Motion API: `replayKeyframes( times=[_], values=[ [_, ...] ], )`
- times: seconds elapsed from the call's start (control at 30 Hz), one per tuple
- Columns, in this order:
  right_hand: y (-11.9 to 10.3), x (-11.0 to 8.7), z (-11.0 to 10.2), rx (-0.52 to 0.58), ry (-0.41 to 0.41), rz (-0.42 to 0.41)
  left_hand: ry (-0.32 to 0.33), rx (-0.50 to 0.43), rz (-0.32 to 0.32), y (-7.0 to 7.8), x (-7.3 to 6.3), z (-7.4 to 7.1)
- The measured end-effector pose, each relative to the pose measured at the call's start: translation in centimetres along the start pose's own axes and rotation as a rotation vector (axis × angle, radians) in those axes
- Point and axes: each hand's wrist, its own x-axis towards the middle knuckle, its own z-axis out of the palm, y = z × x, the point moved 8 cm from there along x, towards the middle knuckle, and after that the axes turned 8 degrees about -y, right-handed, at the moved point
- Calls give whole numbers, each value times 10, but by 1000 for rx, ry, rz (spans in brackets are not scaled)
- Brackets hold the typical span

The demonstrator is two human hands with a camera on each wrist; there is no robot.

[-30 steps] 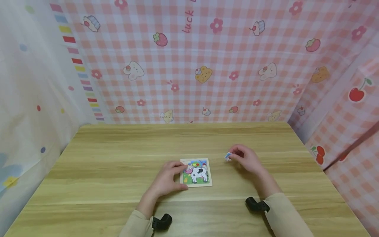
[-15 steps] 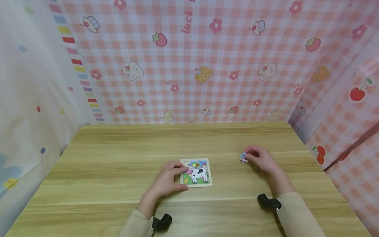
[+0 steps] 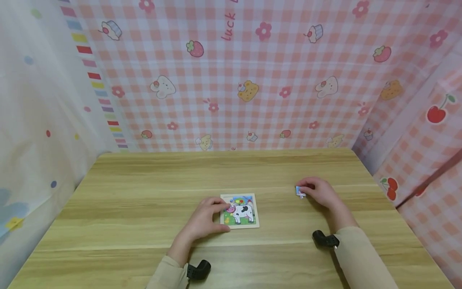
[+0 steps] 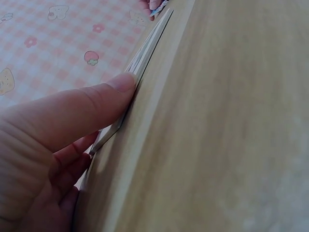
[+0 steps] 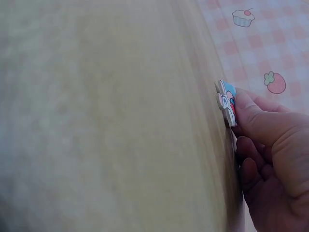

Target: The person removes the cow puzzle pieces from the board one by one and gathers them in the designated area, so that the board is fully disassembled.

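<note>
A small square cow jigsaw puzzle (image 3: 244, 214) in a pale wooden frame lies on the table, in the middle of the head view. My left hand (image 3: 203, 218) holds it by the left side, the thumb at its near edge and the fingers over the upper left part, which they partly hide. Seen from the left wrist, the thumb (image 4: 108, 96) presses the frame's edge. To the right of the puzzle, my right hand (image 3: 319, 192) pinches a loose jigsaw piece (image 3: 300, 192) between thumb and fingertips. In the right wrist view this piece (image 5: 228, 104) shows blue, white and red and stands tilted at the table surface.
The wood-grain table (image 3: 144, 176) reaches back to a pink checked cloth (image 3: 231, 112). White dotted cloth (image 3: 36, 120) hangs on the left, cherry-print cloth (image 3: 426, 168) on the right. Black camera mounts (image 3: 198, 270) sit on both wrists.
My right hand has moved right with the jigsaw piece, away from the puzzle, and has slowed there with the piece turned a little. The left hand and puzzle have stayed put.
</note>
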Motion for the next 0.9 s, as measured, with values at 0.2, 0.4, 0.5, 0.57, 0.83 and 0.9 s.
replayKeyframes(
  times=[0.2, 0.4, 0.5, 0.57, 0.83, 0.9],
  values=[
    [4, 1, 0, 18, 4, -1, -5, -24, -14, -2, 1, 1],
    [5, 1, -1, 21, 11, 3, -9, -29, -15, -1, 1, 0],
    [5, 1, -1, 22, 15, 11, -10, -32, -13, -1, 1, 0],
    [5, 1, -1, 24, 16, 12, -12, -31, -14, 0, 1, 0],
    [5, 1, 0, 27, 31, 2, -11, -25, -9, -1, 1, 0],
    [6, 1, 1, 29, 35, -4, -11, -24, -10, -1, 1, 1]
  ],
)
